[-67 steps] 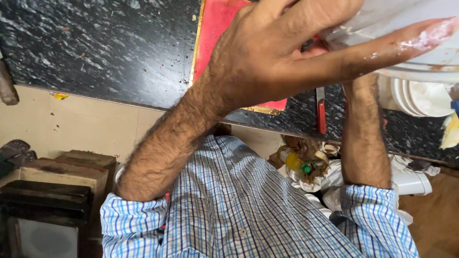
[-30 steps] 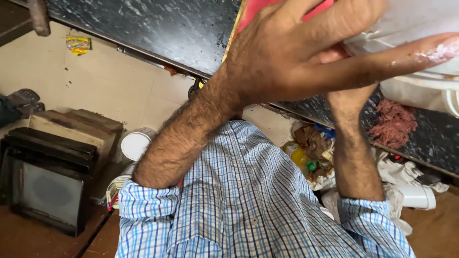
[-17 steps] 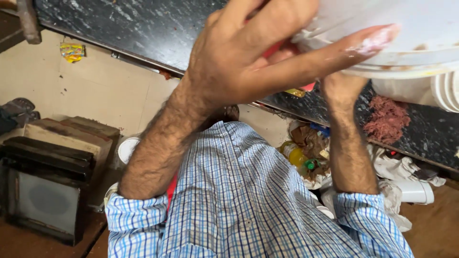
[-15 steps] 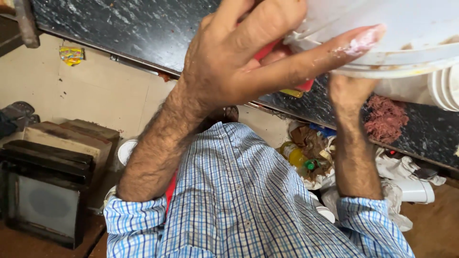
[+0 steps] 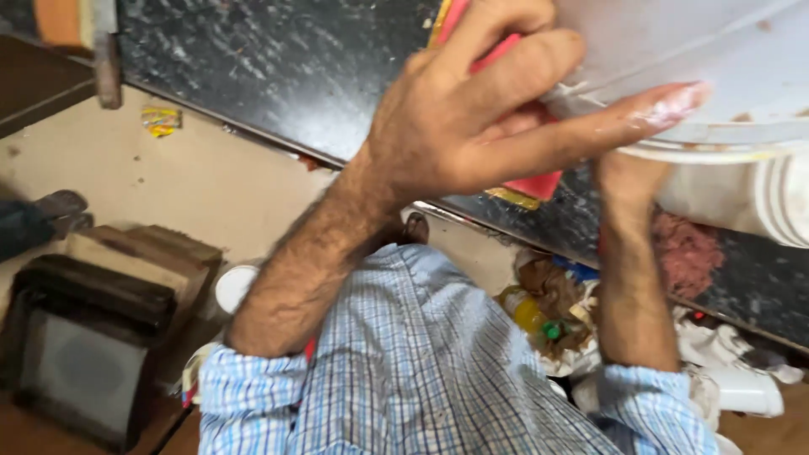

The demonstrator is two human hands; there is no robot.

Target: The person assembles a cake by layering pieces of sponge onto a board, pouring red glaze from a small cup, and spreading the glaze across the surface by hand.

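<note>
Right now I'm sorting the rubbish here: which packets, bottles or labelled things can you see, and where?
Small wrapper: on the pale floor by the dark counter edge, crumpled, yellow with red.
Bottle: in the rubbish heap below the right forearm, yellow with a green cap.
Flat red packet: on the counter behind the left hand, yellow-edged.

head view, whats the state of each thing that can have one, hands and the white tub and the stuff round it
left hand: spread on the tub's rim, fingertip smeared white
right hand: under the tub, mostly hidden
white tub: held up, tilted, rim smeared
red board: lying on the black counter
rubbish pile: heaped on the floor
</note>
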